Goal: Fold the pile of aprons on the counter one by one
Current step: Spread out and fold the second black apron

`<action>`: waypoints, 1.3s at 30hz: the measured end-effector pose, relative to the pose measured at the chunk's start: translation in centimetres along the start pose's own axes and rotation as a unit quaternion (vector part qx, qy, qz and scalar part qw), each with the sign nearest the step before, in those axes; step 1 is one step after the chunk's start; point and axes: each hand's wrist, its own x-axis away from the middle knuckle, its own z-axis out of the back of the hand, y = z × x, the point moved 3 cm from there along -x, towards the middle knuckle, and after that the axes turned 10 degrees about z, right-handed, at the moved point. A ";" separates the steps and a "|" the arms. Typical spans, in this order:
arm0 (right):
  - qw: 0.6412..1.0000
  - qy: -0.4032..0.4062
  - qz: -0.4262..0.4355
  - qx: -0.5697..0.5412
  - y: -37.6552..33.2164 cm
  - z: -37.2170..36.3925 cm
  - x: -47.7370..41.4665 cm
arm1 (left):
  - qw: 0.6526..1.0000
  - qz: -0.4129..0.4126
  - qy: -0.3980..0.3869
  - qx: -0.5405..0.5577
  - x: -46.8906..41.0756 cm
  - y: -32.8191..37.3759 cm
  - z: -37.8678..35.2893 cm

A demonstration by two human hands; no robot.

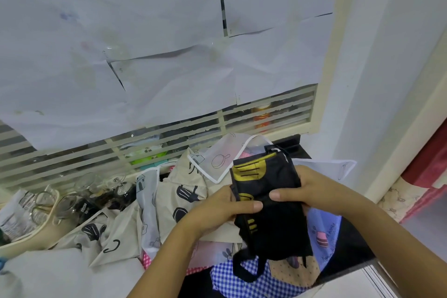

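I hold a black apron [273, 227] with yellow prints, folded into a narrow bundle, up above the counter. My left hand [225, 210] grips its left edge, thumb on top. Opposite, my right hand [307, 189] grips the right edge, thumb across the front. A black strap loop [244, 271] dangles below the bundle. Under and behind it lies the pile: a cream apron [169, 191] with black kitchen prints, a translucent white-trimmed apron [217, 159], a blue checked one [239, 283] and a light blue one [324, 230] with a cake print.
Glass jars [79, 198] and a cream tray [43, 232] with packets stand at the left of the dark counter [353, 249]. A slatted window [169, 138] covered with white paper rises behind. A white wall and a red curtain [428, 159] are at the right.
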 end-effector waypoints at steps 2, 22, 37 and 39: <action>1.000 -0.009 0.010 0.007 -0.3 0.4 -0.1 | 0.999 0.025 0.004 0.036 -0.3 -0.4 -0.1; 0.787 0.297 0.052 -0.538 1.5 7.9 -0.8 | 0.939 0.200 0.141 -0.243 -2.8 -5.9 3.2; 0.859 -0.055 -0.015 0.509 7.1 3.3 -0.3 | 0.874 0.134 0.228 -0.408 -2.7 -5.4 3.2; 0.905 -0.028 0.009 0.425 7.2 3.7 -0.6 | 0.848 0.135 0.232 -0.457 -3.0 -5.8 2.8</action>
